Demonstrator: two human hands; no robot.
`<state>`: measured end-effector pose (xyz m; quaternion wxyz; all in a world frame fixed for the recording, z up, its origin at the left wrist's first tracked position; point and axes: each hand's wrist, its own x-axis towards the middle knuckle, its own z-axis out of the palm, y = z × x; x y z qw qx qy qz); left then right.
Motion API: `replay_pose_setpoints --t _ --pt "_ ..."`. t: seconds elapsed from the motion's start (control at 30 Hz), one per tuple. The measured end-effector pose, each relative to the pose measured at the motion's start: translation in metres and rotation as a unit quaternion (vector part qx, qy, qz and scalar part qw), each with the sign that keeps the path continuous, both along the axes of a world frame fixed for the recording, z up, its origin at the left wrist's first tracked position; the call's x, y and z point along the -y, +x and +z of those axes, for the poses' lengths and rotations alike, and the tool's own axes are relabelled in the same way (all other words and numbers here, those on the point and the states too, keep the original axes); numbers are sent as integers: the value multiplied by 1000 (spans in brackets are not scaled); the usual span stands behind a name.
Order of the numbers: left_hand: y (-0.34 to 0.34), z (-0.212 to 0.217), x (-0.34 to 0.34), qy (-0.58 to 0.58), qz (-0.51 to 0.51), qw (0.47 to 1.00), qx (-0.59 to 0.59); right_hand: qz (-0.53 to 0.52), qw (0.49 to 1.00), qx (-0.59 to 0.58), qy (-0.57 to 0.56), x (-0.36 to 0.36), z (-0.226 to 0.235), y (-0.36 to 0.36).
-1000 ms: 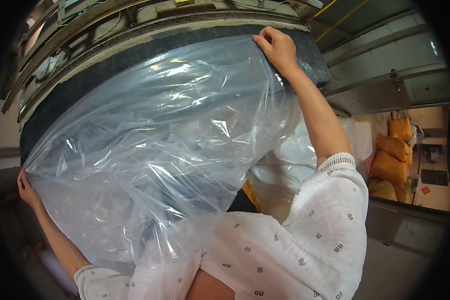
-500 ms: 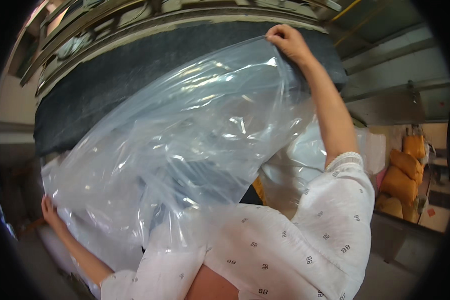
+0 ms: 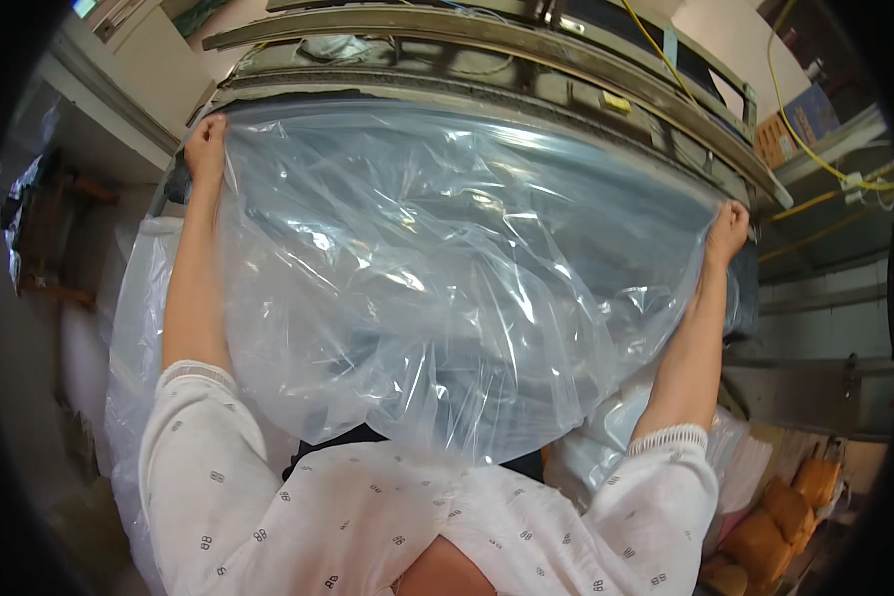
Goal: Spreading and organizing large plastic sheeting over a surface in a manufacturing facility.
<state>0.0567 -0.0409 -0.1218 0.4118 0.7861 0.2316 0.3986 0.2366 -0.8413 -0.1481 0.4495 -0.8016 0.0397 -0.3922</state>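
A wide clear plastic sheet [image 3: 417,258], wrinkled and shiny, stretches between my hands over a dark work surface. My left hand [image 3: 207,147] pinches its far left corner. At the far right corner, my right hand [image 3: 729,230] grips the edge in closed fingers. The far edge runs fairly straight from hand to hand, while the near part hangs in folds down toward my body. Whether the sheet is a single layer or a bag I cannot tell. Most of the dark surface shows only through the plastic.
Beyond the sheet a long metal bar [image 3: 526,58] crosses a machine frame, with a yellow cable [image 3: 815,149] at the far right. More clear plastic [image 3: 139,328] hangs at the left. Orange-brown bundles [image 3: 780,517] sit at the lower right.
My left hand has moved from the near left up to the far left, carrying its corner along. The far edge now spans the surface more evenly. My view has turned too.
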Motion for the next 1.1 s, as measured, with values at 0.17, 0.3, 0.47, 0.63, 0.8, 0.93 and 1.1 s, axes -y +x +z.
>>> replay_pose_setpoints --t 0.17,0.3,0.47,0.63,0.8,0.93,1.1 --pt "51 -2 4 -64 -26 997 46 96 993 -11 69 25 -9 20" --pt "79 -8 -9 -67 -47 994 68 80 997 -13 -7 24 -5 33" --pt "97 -8 -12 -87 -76 992 51 29 997 -21 -74 18 1 31" --pt "102 -3 -13 -57 -33 998 10 -19 988 -89 -128 23 8 31" --pt "105 -10 -19 49 100 992 -52 -207 932 66 -291 25 3 35" --pt "85 6 -20 -158 -29 987 -22 -124 984 -77 -105 11 23 22" --pt "82 15 0 -231 -105 966 48 -80 993 -75 -52 -4 31 16"
